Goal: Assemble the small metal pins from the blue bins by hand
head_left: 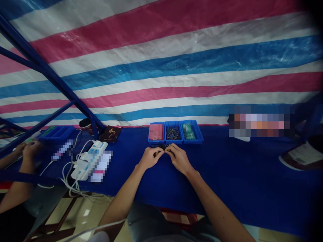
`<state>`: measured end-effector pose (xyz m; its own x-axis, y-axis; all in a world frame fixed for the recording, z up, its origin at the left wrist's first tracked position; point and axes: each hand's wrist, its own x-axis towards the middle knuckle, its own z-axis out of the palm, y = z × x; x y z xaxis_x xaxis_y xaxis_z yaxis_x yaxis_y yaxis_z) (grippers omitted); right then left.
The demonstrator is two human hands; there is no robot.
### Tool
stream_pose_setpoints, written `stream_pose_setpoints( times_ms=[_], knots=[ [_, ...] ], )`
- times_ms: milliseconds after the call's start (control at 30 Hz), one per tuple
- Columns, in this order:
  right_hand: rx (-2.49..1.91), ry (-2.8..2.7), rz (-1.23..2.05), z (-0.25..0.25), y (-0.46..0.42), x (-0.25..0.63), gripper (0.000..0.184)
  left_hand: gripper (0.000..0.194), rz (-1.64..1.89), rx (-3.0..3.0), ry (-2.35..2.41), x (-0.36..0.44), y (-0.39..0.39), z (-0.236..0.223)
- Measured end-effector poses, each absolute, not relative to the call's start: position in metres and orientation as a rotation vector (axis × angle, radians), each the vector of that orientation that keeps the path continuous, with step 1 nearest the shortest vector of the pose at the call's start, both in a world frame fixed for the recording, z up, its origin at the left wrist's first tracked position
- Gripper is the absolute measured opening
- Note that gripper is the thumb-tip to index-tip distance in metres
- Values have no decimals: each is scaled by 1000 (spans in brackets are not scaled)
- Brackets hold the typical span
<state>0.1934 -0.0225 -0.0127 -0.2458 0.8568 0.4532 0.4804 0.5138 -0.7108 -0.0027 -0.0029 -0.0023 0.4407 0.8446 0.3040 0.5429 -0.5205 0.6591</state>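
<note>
In the head view, the middle tray, blue and filled with thin metal pieces, stands on the blue worktop. Just in front of it, the left hand and right hand meet, thumb and forefinger of each pinched together; any item between them is too small to make out. Small dark pieces lie between the fingertips and that tray. Left of it is a tray with a pink packet; right of it, one with green packets. Well to its left lies a white power strip.
</note>
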Motion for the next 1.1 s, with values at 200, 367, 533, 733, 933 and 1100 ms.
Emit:
stream_pose_setpoints(
  times_ms=[200,367,533,733,933,1100],
  knots=[
    [-1115,-1904,527,-12,-23,194,16,29,861,2229,1175,-3,-2,-4],
    [-1143,-1917,510,-13,-22,194,17,29,871,2227,1180,-3,-2,-4],
    [-1192,-1935,480,-14,-22,194,20,30,889,2223,1187,-2,-2,-3],
    [-1231,-1942,467,-10,-24,194,25,29,902,2215,1173,-3,-2,-4],
    [-1137,-1929,539,-1,-28,196,11,28,877,2225,1195,-4,-1,-3],
    [-1119,-1923,539,-4,-26,196,12,29,877,2231,1198,-4,-2,-2]
  ],
)
